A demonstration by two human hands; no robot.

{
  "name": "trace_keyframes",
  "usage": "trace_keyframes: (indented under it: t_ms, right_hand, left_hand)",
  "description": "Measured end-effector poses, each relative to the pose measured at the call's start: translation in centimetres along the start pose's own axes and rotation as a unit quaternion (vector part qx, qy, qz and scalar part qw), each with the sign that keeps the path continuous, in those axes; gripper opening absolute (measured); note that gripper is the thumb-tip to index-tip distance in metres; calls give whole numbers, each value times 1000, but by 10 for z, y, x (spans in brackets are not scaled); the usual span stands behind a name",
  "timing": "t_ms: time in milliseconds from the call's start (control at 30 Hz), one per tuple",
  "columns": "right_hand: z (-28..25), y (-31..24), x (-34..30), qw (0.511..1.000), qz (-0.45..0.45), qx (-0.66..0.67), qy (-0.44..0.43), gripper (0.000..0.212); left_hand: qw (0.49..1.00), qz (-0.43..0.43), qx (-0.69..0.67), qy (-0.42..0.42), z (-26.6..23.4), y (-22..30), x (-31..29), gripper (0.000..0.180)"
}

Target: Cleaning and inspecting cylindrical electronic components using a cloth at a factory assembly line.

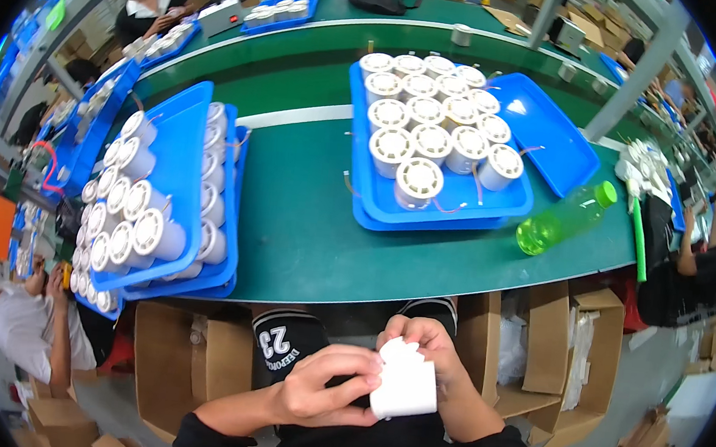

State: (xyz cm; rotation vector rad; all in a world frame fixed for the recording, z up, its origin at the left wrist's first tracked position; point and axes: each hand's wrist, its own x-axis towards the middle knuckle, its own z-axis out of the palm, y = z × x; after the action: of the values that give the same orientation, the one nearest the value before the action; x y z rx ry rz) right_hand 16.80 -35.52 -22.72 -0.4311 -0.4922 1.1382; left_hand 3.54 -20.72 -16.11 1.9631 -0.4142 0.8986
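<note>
Over my lap, a smooth white plastic cylinder lies tilted between my hands. From the left, my left hand grips its side with bent fingers. My right hand is closed around the far right side, its fingertips pinching near a white, uneven-edged piece at the cylinder's upper end. Whether that piece is part of the cylinder or separate, I cannot tell. Past my knees, a blue tray on the green table carries many upright white cylinders with slotted round tops and thin wires.
Stacked blue trays with more white cylinders tilt at the table's left. A green bottle lies near the right edge, beside another blue tray. Open cardboard boxes flank my legs. A person in white works at left.
</note>
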Motion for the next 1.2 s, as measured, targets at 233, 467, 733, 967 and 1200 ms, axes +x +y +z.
trace_keyframes:
  t_ms: [233,467,733,967,1200]
  right_hand:
    - [13,14,-6,980,-85,47,177,17]
    - [7,11,-26,966,-81,-81,230,49]
    - [15,-43,-29,954,-214,209,-5,19]
    - [-20,-35,-30,965,-236,100,53,45]
    - [-45,-27,-52,909,-321,-44,261,45]
  left_hand:
    - [995,-21,23,90,16,-14,0,60]
    - [984,-41,47,168,25,-11,-5,59]
    - [976,-125,92,154,22,-18,-25,62]
    - [918,-285,-137,238,11,-24,-28,60]
    - [878,-334,-255,229,24,-27,-30,55]
